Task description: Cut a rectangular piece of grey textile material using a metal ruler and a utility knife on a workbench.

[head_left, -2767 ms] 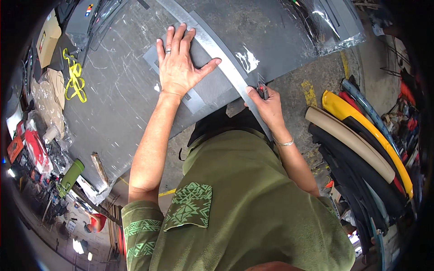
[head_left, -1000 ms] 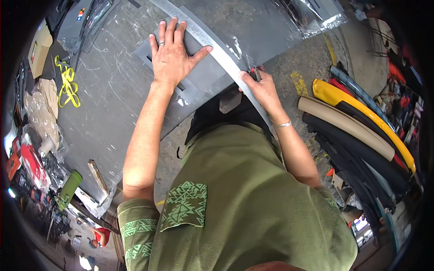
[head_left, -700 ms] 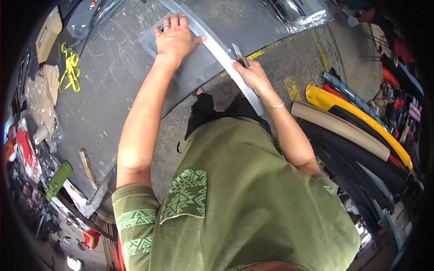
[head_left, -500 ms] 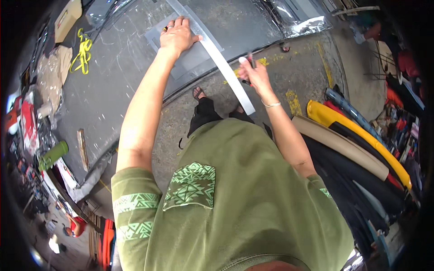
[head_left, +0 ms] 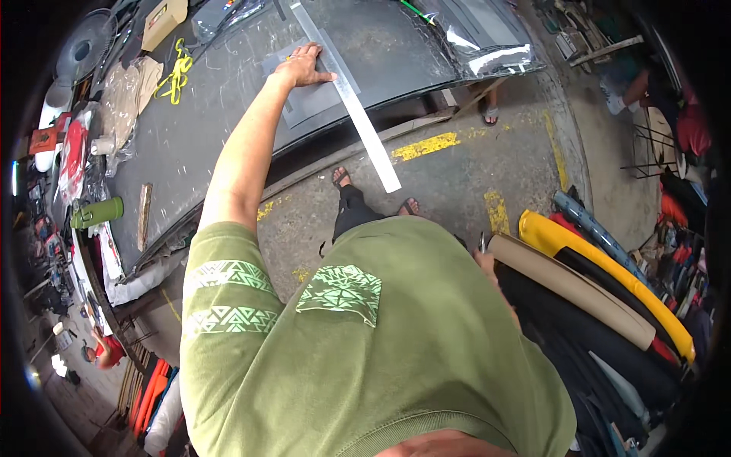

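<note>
My left hand (head_left: 301, 68) lies flat with fingers stretched out on a translucent plastic sheet (head_left: 312, 108). Its thumb reaches the edge of a long metal straightedge (head_left: 358, 110), which crosses the sheet and juts past the table's near edge. Down by my right side is my right hand (head_left: 485, 263), mostly hidden behind my green shirt. A slim, dark-and-metallic tool (head_left: 481, 242) sticks up from its closed fingers; I cannot make out its exact kind.
Yellow cord (head_left: 178, 72), a wood strip (head_left: 144, 217) and a cardboard box (head_left: 164, 23) lie on the dark, scratched table (head_left: 221, 122). Clear plastic wrap (head_left: 495, 57) covers sheets at the far right. Rolled material, including a tan roll (head_left: 571, 289) and a yellow roll (head_left: 601, 278), stands beside me.
My right hand has dropped from beside the straightedge to my right side, carrying the slim tool. My left hand stays on the sheet. The view has shifted, showing more of the table's far side.
</note>
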A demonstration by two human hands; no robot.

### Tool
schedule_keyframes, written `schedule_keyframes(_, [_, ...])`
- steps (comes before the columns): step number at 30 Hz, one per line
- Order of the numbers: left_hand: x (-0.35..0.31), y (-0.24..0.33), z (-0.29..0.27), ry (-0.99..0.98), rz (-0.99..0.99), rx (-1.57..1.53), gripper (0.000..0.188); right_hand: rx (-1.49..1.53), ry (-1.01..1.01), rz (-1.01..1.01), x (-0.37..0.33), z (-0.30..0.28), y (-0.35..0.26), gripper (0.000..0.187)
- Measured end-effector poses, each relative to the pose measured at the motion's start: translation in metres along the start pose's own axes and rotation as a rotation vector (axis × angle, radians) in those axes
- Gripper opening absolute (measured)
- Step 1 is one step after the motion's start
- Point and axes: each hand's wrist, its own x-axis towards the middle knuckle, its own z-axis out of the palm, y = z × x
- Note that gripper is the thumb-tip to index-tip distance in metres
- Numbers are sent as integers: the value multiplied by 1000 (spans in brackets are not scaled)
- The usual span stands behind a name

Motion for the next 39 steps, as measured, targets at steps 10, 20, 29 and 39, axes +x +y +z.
schedule_keyframes(10, [28,20,1,-36,62,-35,115,-188,163,73,85,52,161,72])
schedule_keyframes(20, [7,14,-18,-58,-8,-33,116,154,-40,69,8,15,-17,33])
schedule_keyframes(29, [1,20,-20,-71,-10,35,110,19,-3,-170,12,40,-57,32])
schedule_keyframes(39, [-12,16,-14,-81,17,77,108,35,-322,-505,-79,62,-314,54])
